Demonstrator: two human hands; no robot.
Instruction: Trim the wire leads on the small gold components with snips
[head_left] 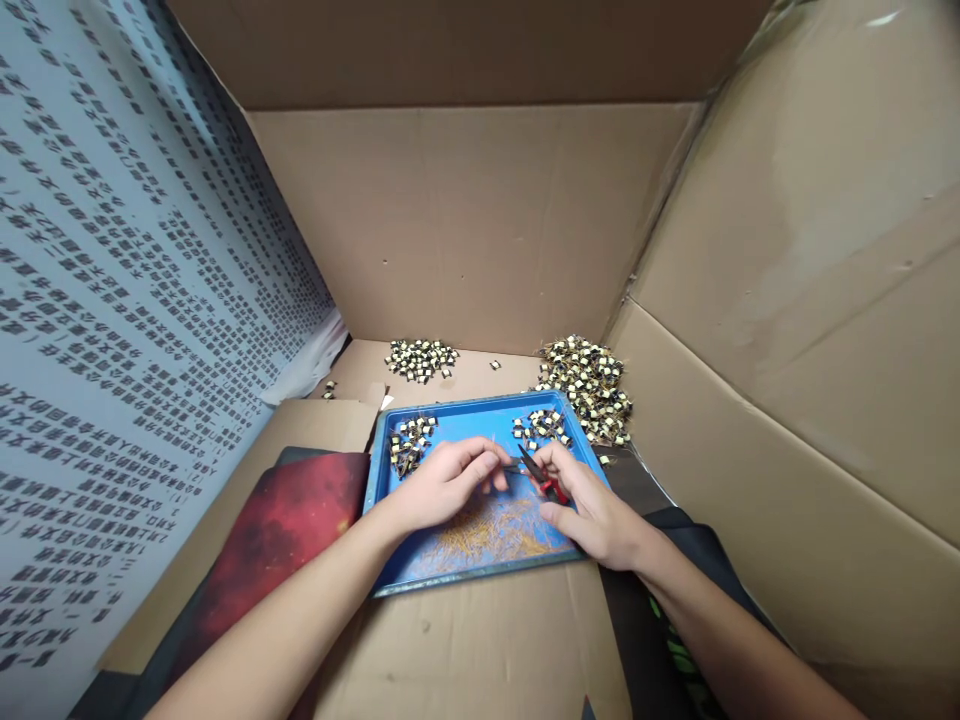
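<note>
Over the blue tray, my right hand grips a pair of red-handled cutters, their dark jaws partly open and pointing up and left. My left hand is pinched closed just left of the jaws; whatever its fingertips hold is too small to make out. Copper-coloured wire clippings are scattered over the tray floor below both hands. Inside the tray, one cluster of small yellow-and-black coil parts lies at the left and another cluster of coil parts at the back right, some with thin wires.
Behind the tray stand a pile of coil parts and, to the right, a larger wiry pile. Cardboard walls enclose the back and right. A printed white sheet hangs at the left, above a red patterned cloth.
</note>
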